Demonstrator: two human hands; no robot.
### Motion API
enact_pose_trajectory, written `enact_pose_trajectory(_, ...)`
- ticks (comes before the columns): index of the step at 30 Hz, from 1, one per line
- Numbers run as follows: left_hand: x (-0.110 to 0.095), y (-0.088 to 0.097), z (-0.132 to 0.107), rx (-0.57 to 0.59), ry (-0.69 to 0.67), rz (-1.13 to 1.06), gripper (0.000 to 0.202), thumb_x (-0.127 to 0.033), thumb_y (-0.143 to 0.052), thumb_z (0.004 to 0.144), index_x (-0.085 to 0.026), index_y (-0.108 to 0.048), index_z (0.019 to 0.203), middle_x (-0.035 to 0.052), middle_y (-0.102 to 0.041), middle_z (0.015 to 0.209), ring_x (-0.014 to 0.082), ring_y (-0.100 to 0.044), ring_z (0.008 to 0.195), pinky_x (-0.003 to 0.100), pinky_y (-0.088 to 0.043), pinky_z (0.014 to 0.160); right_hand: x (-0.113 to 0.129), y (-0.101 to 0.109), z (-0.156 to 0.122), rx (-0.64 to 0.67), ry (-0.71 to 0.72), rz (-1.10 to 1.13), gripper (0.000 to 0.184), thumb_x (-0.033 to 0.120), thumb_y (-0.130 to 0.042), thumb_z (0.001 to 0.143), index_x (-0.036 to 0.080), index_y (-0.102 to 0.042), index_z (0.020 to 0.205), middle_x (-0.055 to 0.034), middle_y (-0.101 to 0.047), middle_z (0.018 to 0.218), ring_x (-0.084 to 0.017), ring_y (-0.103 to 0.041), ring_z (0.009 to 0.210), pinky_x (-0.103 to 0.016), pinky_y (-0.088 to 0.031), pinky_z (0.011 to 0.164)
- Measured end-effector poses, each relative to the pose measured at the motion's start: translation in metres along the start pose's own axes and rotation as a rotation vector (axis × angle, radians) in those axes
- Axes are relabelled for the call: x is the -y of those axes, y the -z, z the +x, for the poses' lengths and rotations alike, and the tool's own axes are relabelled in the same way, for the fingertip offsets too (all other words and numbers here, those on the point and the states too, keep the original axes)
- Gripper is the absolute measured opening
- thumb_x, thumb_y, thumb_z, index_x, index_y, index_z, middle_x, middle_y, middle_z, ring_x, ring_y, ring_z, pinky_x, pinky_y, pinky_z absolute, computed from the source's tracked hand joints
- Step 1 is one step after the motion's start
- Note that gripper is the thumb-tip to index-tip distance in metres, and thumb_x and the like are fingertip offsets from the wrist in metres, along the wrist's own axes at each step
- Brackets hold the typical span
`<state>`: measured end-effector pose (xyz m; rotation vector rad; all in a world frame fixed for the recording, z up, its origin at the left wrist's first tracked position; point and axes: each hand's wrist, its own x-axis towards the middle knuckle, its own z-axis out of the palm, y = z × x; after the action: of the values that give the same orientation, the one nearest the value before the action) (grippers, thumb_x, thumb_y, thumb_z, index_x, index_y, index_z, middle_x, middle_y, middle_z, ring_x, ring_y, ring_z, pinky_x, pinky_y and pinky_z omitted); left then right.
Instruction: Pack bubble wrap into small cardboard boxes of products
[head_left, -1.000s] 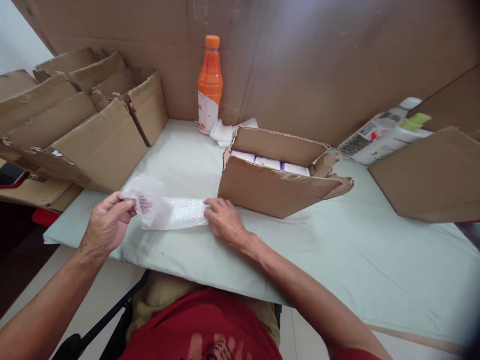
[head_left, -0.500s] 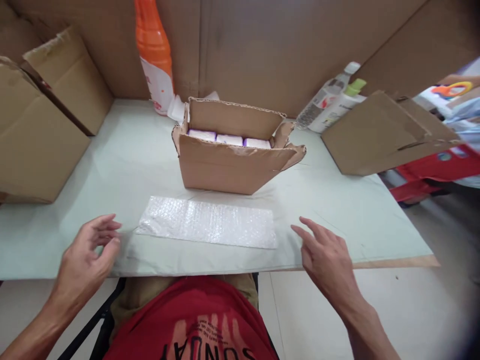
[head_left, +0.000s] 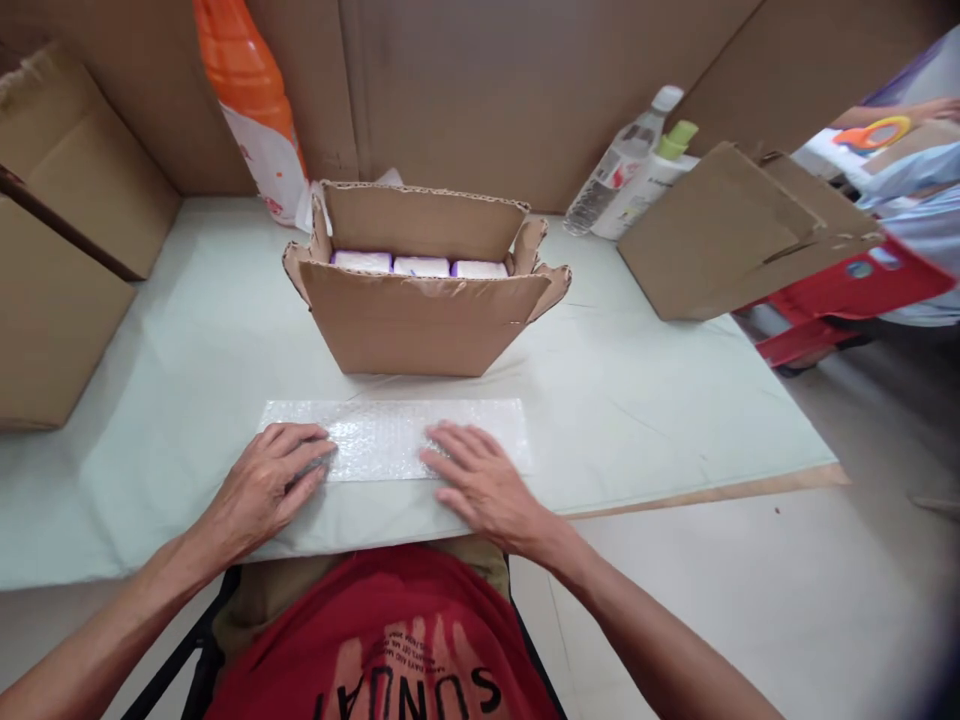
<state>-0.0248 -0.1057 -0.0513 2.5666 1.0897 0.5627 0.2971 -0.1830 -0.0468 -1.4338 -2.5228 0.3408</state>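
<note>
A flat strip of bubble wrap (head_left: 379, 445) lies on the table in front of me. My left hand (head_left: 274, 480) rests over its left end, fingers stretched out. On the right part of the strip lies my right hand (head_left: 484, 480), palm down with its fingers spread. Neither hand grips anything. Just behind the strip stands an open cardboard box (head_left: 412, 325), its flaps up. Several white packs with purple edges (head_left: 421, 267) show inside it; their lower parts are hidden.
Tall cardboard boxes (head_left: 60, 310) stand at the left. An orange-and-white bottle (head_left: 251, 110) leans at the back. A clear bottle (head_left: 622, 165), a white bottle with green cap (head_left: 652, 185) and another cardboard box (head_left: 720, 240) are at the right. Beyond sits another person (head_left: 922, 200) near orange-handled scissors (head_left: 874, 135).
Both hands have moved inward from beside the bubble wrap and come down onto it. The view has shifted a little to the right.
</note>
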Motion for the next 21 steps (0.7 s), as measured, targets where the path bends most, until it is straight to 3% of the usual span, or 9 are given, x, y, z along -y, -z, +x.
enact_pose_trajectory(3, 0.003, 0.003, -0.002, -0.027, -0.025, -0.017, 0.025, -0.026, -0.054, 0.096, -0.028, -0.07, 0.115, 0.0085, -0.071, 0.117, 0.0269, -0.063, 0.104, 0.042, -0.052, 0.089, -0.037, 0.016, -0.067, -0.193, -0.347, -0.072, 0.04, 0.037, -0.041, 0.106, 0.024, -0.061, 0.138, -0.0106, -0.059, 0.148, -0.028, -0.052, 0.139, -0.049, -0.041, 0.109)
enact_pose_trajectory(6, -0.005, 0.007, 0.002, -0.033, -0.055, 0.022, 0.024, -0.024, -0.054, 0.097, -0.026, -0.068, 0.115, 0.0094, -0.069, 0.117, 0.0268, -0.063, 0.104, 0.042, -0.053, 0.087, -0.051, 0.029, -0.098, -0.371, -0.568, -0.147, 0.037, 0.041, -0.044, 0.104, 0.02, -0.068, 0.125, -0.013, -0.07, 0.131, -0.029, -0.062, 0.123, -0.046, -0.046, 0.101)
enact_pose_trajectory(8, -0.015, 0.008, 0.004, -0.063, -0.071, 0.099, 0.023, -0.02, -0.054, 0.097, -0.023, -0.067, 0.116, 0.0115, -0.068, 0.121, 0.0281, -0.062, 0.106, 0.044, -0.053, 0.089, -0.049, 0.029, -0.092, -0.404, -0.615, -0.194, 0.037, 0.044, -0.047, 0.102, 0.019, -0.069, 0.119, -0.0135, -0.071, 0.128, -0.03, -0.064, 0.12, -0.046, -0.046, 0.1)
enact_pose_trajectory(11, -0.034, 0.005, 0.008, -0.116, -0.11, 0.191, 0.023, -0.014, -0.056, 0.095, -0.019, -0.066, 0.115, 0.0133, -0.067, 0.123, 0.0301, -0.061, 0.11, 0.047, -0.053, 0.091, -0.041, 0.019, -0.061, -0.376, -0.622, -0.206, 0.037, 0.047, -0.051, 0.099, 0.018, -0.07, 0.11, -0.0157, -0.069, 0.131, -0.033, -0.062, 0.121, -0.048, -0.045, 0.1)
enact_pose_trajectory(14, -0.055, -0.005, 0.012, -0.048, -0.129, 0.145, 0.021, -0.011, -0.055, 0.093, -0.017, -0.067, 0.11, 0.0129, -0.069, 0.119, 0.0296, -0.061, 0.109, 0.046, -0.054, 0.09, -0.038, 0.01, -0.04, -0.389, -0.608, -0.065, 0.029, 0.044, -0.053, 0.095, 0.019, -0.067, 0.09, -0.0153, -0.07, 0.129, -0.033, -0.063, 0.118, -0.05, -0.046, 0.098)
enact_pose_trajectory(16, -0.066, -0.011, 0.016, 0.009, -0.107, 0.077, 0.021, -0.011, -0.054, 0.093, -0.016, -0.068, 0.107, 0.0134, -0.069, 0.119, 0.0301, -0.061, 0.108, 0.048, -0.054, 0.09, -0.041, 0.011, -0.041, -0.435, -0.647, 0.092, 0.025, 0.043, -0.055, 0.092, 0.021, -0.063, 0.084, -0.0133, -0.073, 0.121, -0.031, -0.067, 0.111, -0.049, -0.048, 0.094)
enact_pose_trajectory(19, -0.078, -0.013, 0.024, 0.014, -0.056, -0.119, 0.024, -0.013, -0.054, 0.092, -0.017, -0.069, 0.11, 0.0141, -0.068, 0.125, 0.0301, -0.061, 0.114, 0.052, -0.052, 0.098, -0.048, 0.029, -0.055, -0.57, -0.797, 0.333, 0.027, 0.048, -0.065, 0.086, 0.022, -0.064, 0.092, -0.0088, -0.074, 0.099, -0.026, -0.069, 0.092, -0.042, -0.054, 0.081)
enact_pose_trajectory(21, -0.082, -0.009, 0.03, 0.014, 0.016, -0.343, 0.026, -0.016, -0.055, 0.092, -0.018, -0.069, 0.114, 0.0127, -0.069, 0.124, 0.0272, -0.063, 0.114, 0.049, -0.053, 0.099, -0.045, 0.046, -0.062, -0.666, -0.86, 0.457, 0.037, 0.049, -0.072, 0.082, 0.022, -0.064, 0.106, -0.0045, -0.07, 0.089, -0.022, -0.068, 0.082, -0.038, -0.056, 0.074)
